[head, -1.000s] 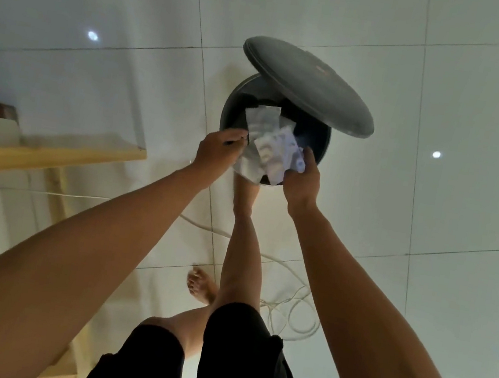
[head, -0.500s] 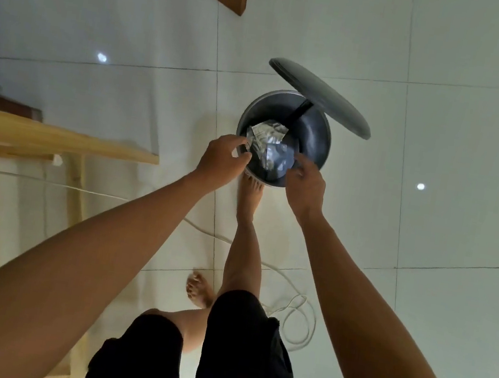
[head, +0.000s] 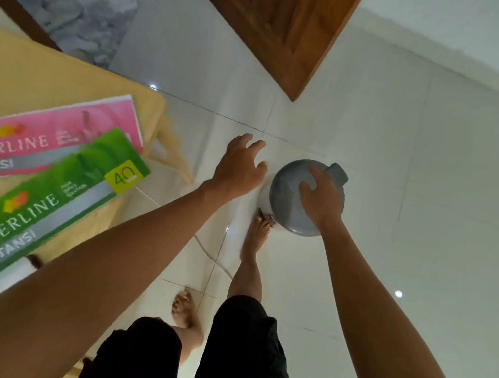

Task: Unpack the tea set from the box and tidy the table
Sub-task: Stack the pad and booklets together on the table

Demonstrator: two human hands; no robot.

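A: Entry, head view. Where is the bin relative to the 2 hands?

B: Grey pedal bin (head: 284,206) stands on the white tiled floor (head: 430,214), lid down. Right hand (head: 321,195) lies on top of the lid, fingers spread and nearly straight, palm against the grey surface. No curl round the rim that I can see.

A: Left hand?

B: Left hand (head: 240,168) hovers just left of the bin, apart from it, fingers spread wide and loosely bent, holding nothing.

A: Feet?

B: 1 bare foot (head: 256,234) has its toes at the bin's base, by the pedal; whether it presses the pedal, cannot tell. The other foot (head: 185,308) is further back on the tiles.

A: Table side?

B: Yellow table (head: 33,78) at the left edge, near the left forearm. On it 2 receipt books, 1 pink (head: 47,135) and 1 green (head: 44,201), the green overlapping the pink. A white roll (head: 4,279) lies beside the green one, partly hidden by the arm.

A: Background?

B: Wooden door (head: 266,15) at top centre.
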